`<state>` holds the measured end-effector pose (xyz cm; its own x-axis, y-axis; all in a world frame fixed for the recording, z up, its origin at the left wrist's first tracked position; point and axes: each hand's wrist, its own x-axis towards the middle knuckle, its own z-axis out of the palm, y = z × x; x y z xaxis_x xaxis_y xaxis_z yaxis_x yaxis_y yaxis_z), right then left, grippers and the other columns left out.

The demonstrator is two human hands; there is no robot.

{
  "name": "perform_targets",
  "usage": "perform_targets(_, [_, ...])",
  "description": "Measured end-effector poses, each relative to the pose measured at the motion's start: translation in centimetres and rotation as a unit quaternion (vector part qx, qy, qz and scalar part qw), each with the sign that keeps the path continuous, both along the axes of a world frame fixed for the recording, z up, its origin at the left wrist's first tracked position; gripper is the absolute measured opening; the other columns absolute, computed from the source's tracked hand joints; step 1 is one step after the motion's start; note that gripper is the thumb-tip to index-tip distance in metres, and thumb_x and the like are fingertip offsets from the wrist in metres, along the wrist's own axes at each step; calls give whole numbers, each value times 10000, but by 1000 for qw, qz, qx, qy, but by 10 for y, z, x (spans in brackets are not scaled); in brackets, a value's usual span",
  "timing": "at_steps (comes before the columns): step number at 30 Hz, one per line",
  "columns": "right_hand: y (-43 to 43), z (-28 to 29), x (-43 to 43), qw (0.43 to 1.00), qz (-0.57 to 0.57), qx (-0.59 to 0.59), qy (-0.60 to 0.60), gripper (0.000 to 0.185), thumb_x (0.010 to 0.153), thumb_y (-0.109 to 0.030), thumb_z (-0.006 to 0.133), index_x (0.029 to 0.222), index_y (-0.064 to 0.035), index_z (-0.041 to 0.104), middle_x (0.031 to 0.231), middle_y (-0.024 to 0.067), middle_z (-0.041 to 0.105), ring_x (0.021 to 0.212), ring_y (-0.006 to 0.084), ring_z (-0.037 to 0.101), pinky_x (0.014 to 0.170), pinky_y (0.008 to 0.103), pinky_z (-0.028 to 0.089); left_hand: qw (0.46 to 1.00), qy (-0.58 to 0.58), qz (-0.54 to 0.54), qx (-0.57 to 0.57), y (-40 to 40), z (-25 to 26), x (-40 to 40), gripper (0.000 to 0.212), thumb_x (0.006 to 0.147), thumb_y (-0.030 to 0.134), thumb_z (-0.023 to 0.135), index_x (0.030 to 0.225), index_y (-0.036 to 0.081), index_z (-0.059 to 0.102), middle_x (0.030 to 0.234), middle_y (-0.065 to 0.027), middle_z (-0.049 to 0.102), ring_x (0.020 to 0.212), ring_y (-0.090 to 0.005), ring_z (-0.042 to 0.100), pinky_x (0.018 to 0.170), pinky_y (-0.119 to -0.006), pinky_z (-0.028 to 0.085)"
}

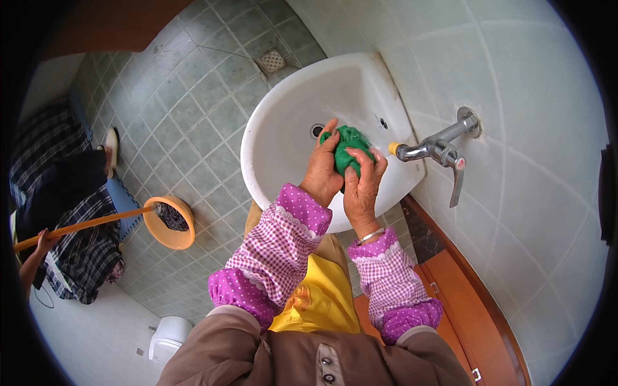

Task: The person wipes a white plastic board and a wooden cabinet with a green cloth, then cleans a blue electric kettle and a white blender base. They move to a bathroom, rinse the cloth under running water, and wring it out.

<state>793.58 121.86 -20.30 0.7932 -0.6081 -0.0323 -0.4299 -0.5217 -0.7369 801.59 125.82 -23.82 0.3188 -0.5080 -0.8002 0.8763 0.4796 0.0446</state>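
Observation:
A bunched green cloth (351, 147) is squeezed between my two hands over a white wall-mounted washbasin (285, 111). My left hand (322, 166) grips it from the left, with the fingers pointing toward the drain hole (317, 130). On the other side, my right hand (363, 186) curls its fingers over the cloth. Just right of the cloth is the yellow-tipped spout of a chrome faucet (425, 148). Water sprays around the cloth, and both hands look wet. The faucet's lever (456, 186) hangs downward. Part of the cloth is hidden by my fingers.
Another person's hand (47, 241) holds a wooden mop handle (96, 220); the mop head sits in an orange basin (150, 231) on the tiled floor. Dark plaid fabric (87, 246) lies at left. A floor drain (271, 61) is beyond the washbasin; a wooden door (449, 289) stands lower right.

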Motion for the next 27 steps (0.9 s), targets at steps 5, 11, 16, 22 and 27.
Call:
perform_targets(5, [-2,-10,7,987,-132,85,-47,203,862,-78,438,1048,-5,477,992,189,493,923,333,495,796,380,405,996,-11,-60,66,-5,12,0,312,893,333,456,896,27,520,809,-75,555,704,-199,547,653,-354,478])
perform_targets(11, [-15,-3,25,977,-184,100,-28,197,897,-133,405,925,41,493,764,179,549,695,318,521,656,375,419,995,-16,-65,70,-9,22,8,272,863,353,513,878,82,534,781,-48,558,691,-182,552,673,-327,476])
perform_targets(16, [-42,-38,-14,965,-106,236,35,269,889,-181,404,1026,6,541,885,157,556,817,236,553,726,346,443,978,-120,-139,94,4,12,-2,316,885,371,468,900,68,556,843,-53,584,767,-170,565,724,-309,462])
perform_targets(22, [-80,-35,-28,846,-292,440,-76,325,890,-261,471,1099,-21,541,1047,68,552,966,180,540,841,294,436,957,-190,-194,101,32,6,14,417,918,387,399,1210,90,428,1149,-92,518,1019,-221,527,889,-387,415])
perform_targets(27, [-89,-20,-41,843,-285,449,-81,386,868,-318,503,1149,-54,486,1046,47,516,998,159,486,841,310,410,923,-248,-228,185,36,-20,-10,516,904,299,428,1359,119,265,1277,-134,416,1175,-266,401,964,-427,324])
